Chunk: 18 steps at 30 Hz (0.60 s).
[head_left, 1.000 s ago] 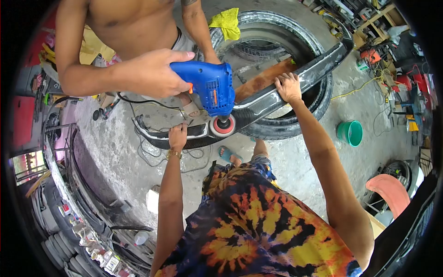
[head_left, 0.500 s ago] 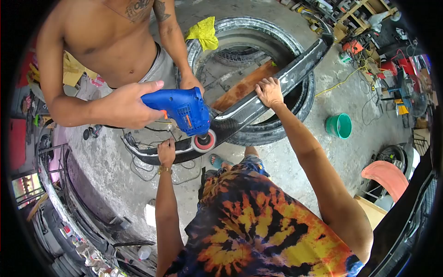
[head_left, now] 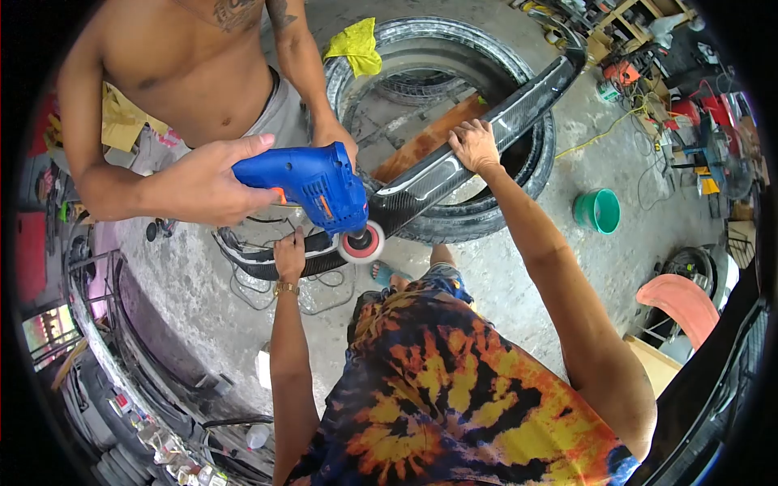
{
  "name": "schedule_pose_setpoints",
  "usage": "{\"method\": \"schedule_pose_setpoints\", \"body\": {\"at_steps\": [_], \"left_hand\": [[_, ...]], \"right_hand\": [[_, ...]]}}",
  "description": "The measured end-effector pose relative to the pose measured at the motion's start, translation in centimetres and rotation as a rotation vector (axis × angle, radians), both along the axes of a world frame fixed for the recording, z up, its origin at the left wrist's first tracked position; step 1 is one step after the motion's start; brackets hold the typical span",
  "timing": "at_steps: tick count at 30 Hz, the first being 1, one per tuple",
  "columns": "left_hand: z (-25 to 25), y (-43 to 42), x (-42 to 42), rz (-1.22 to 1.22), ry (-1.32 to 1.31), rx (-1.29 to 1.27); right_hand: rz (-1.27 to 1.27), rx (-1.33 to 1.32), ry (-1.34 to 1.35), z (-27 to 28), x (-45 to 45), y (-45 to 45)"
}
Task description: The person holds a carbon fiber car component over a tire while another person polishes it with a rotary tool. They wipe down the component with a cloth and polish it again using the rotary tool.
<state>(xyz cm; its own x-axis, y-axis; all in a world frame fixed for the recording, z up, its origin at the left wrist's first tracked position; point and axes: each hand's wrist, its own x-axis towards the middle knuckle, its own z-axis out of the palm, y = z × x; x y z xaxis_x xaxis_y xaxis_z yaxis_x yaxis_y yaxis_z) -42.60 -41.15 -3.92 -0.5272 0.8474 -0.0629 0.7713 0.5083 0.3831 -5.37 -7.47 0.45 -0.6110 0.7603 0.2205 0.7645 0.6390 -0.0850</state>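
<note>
A long, curved carbon-fibre car trim piece with a glossy weave runs diagonally across the view, lying over a tyre. My left hand is closed on it near its lower left end, wrist in a gold-coloured watch. Farther up, my right hand grips its upper edge, fingers curled over. Between my hands, another person's hand holds a blue power polisher by the handle. Its round polishing pad sits at the trim piece's near edge. That person's other hand is partly hidden behind the tool.
The large tyre beneath has a yellow cloth on its rim and a brown board across it. A green bucket stands on the concrete floor to the right. Cords, tools and boxes crowd the right side; car parts line the left.
The polisher's pad has shifted slightly right and up in the view. The trim piece appears turned a little, with its glossy face showing more. Both my hands keep their hold.
</note>
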Motion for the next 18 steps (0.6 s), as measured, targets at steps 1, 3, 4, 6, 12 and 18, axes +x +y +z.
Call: {"method": "schedule_pose_setpoints", "body": {"at_steps": [1,3,4,6,12,18], "left_hand": [[0.0,0.0,0.2,0.021,-0.009,0.005],[0.2,0.0,0.3,0.018,-0.006,-0.014],[0.1,0.0,0.4,0.02,-0.002,-0.035],[-0.1,0.0,0.2,0.022,-0.042,-0.04],[-0.8,-0.2,-0.1,0.031,-0.051,-0.025],[-0.8,-0.1,0.0,-0.021,-0.022,0.07]], "right_hand": [[-0.006,0.0,-0.001,0.0,0.1,-0.1],[-0.011,0.006,0.0,0.0,0.0,-0.3],[-0.016,0.006,-0.002,0.0,0.0,-0.2],[-0.012,-0.005,0.012,-0.1,0.0,-0.4],[-0.004,0.028,0.011,-0.2,0.2,-0.2],[-0.022,0.003,-0.007,-0.1,0.2,-0.3]]}}
